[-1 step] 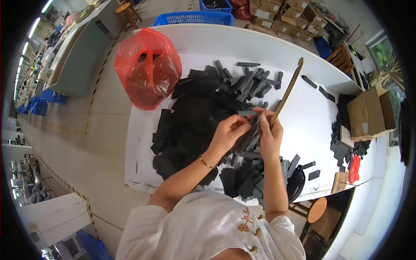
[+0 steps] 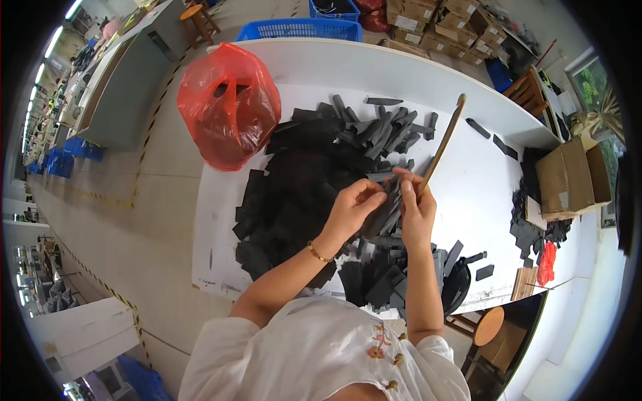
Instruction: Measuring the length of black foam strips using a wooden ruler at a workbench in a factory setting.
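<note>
A big heap of black flat strips and sheets (image 2: 301, 180) covers the middle of a white table (image 2: 481, 194). Over its right side, my left hand (image 2: 353, 210) pinches a black piece (image 2: 386, 215) that sits between both hands. My right hand (image 2: 416, 212) touches the same piece and grips the lower end of a long thin wooden stick (image 2: 443, 144), which slants up and to the right over the table. There is a thin bracelet on my left wrist.
A red plastic bag (image 2: 227, 103) stands open at the table's far left. A blue basket (image 2: 334, 28) and stacked cardboard boxes (image 2: 435, 20) lie beyond the table. On the right are an open cardboard box (image 2: 568, 177) and more black pieces (image 2: 528, 217); a round wooden stool (image 2: 487, 326) is near me.
</note>
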Demonstrator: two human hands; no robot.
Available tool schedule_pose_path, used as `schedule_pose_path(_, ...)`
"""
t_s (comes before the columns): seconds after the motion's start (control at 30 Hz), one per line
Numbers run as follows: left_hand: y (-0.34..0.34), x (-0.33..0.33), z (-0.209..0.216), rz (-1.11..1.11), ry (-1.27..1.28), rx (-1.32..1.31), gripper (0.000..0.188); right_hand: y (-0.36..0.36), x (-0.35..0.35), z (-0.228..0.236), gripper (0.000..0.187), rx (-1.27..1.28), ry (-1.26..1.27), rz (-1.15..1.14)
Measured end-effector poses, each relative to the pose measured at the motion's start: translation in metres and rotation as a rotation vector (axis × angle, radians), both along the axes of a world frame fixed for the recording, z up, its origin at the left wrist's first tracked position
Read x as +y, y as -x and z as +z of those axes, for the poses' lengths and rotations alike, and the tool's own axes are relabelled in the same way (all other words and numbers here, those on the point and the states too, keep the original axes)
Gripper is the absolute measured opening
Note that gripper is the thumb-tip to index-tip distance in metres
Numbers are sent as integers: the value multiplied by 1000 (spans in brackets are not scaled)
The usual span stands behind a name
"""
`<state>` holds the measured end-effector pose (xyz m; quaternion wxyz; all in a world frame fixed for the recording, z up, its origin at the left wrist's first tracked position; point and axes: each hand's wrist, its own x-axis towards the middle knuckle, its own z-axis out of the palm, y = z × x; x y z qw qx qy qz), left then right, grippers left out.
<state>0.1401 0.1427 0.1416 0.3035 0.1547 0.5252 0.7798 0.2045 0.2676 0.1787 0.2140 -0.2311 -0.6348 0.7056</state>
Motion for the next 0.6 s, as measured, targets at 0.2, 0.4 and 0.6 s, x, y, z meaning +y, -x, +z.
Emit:
schedule_pose_path(0.2, 2, 12, -24, 251, 165, 130, 18, 2, -12, -47, 17, -91, -141, -16)
schedule_pose_path(0.4, 64, -7, -37, 292, 230, -281, 35, 38, 27, -63, 23, -179, -141, -189)
schedule_pose_path(0.6, 221, -54, -135, 445, 705, 796, 13, 55, 139, -114, 26, -725, -1045, -163)
